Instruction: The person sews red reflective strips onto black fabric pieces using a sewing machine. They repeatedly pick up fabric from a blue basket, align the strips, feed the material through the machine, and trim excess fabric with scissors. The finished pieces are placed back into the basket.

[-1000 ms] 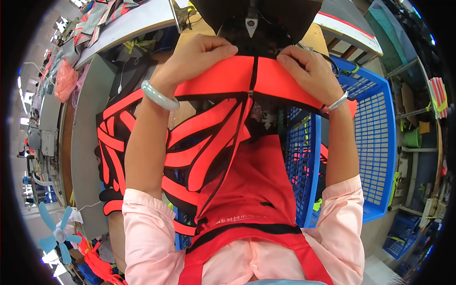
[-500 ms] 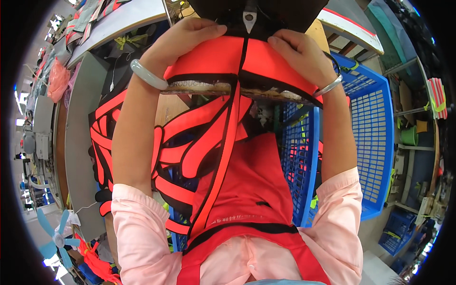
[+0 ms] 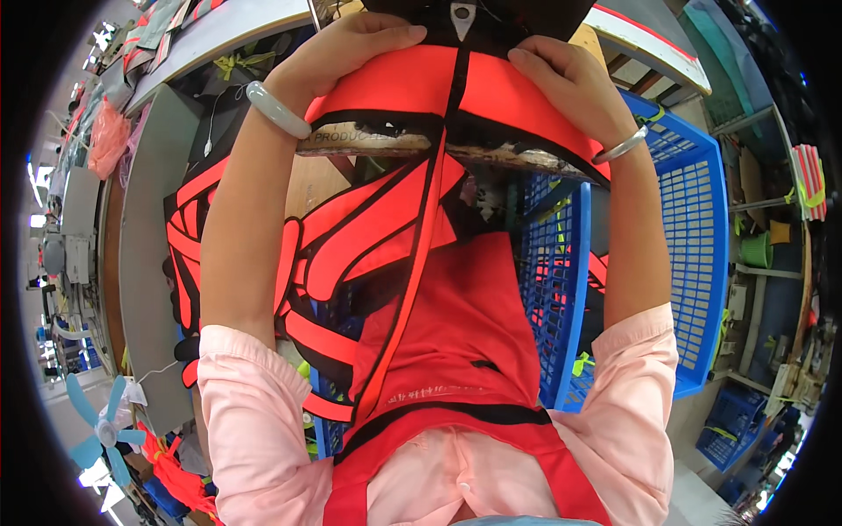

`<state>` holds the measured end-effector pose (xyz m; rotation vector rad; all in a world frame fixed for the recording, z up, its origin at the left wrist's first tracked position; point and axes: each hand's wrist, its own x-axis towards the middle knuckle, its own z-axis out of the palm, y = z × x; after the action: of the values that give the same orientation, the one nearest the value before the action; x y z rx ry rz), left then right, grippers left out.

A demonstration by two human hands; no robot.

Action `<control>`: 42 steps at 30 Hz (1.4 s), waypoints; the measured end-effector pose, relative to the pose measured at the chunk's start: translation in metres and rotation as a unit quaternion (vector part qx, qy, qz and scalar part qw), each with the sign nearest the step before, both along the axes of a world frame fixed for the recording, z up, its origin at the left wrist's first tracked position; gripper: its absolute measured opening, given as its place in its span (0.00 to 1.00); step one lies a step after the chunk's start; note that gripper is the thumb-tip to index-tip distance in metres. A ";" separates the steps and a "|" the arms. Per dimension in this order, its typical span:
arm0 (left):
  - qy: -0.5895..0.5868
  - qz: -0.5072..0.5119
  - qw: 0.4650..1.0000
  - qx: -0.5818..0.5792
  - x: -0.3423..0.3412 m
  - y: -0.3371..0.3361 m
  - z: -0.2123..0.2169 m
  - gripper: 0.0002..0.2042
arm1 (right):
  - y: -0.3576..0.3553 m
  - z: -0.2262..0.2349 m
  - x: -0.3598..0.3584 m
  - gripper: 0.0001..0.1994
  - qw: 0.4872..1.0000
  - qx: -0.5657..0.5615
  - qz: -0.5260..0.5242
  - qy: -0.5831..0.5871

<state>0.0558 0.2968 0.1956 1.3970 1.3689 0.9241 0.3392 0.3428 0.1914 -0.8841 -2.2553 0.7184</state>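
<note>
A wide bright red-orange fabric band (image 3: 386,83) with black edging is spread across the near edge of the work surface, under the dark machine (image 3: 553,13). My left hand (image 3: 355,53) is closed on the band's far edge at the left, thumb on top. My right hand (image 3: 574,83) grips the same band at the right, fingertips curled and partly hidden. Between the hands, a black seam runs toward the machine's pointed metal part (image 3: 462,19). From the band, a narrow black-edged strip (image 3: 412,298) trails down over my red apron (image 3: 474,324).
More red-orange black-edged pieces (image 3: 189,254) hang in a bunch at the left, beside a grey panel (image 3: 149,263). Blue plastic baskets (image 3: 688,228) stand at the right. A blue-bladed fan (image 3: 107,431) is at lower left. A white table (image 3: 228,39) lies at far left.
Both hands have shifted a little away from me, carrying the fabric band with them, and the right hand also moved slightly right. The trailing strip has been drawn along.
</note>
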 end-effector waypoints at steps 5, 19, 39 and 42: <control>0.037 -0.003 0.999 -0.002 0.014 -0.008 0.007 0.22 | -0.004 -0.001 0.006 0.16 0.999 0.040 -0.007 -0.026; 0.137 -0.048 0.989 0.032 0.013 -0.049 0.018 0.22 | -0.029 -0.024 0.095 0.16 0.994 -0.003 -0.008 -0.110; 0.050 -0.128 0.987 0.080 0.070 -0.105 -0.001 0.13 | 0.024 -0.069 0.090 0.13 0.914 0.223 -0.281 -0.191; 0.043 -0.087 0.994 0.049 0.071 -0.109 -0.006 0.14 | 0.050 -0.079 0.085 0.15 0.896 0.126 -0.283 -0.317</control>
<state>0.1265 0.1883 0.1899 1.6188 1.2564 0.8339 0.4238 0.3924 0.1122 -1.7169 -2.3322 -0.1614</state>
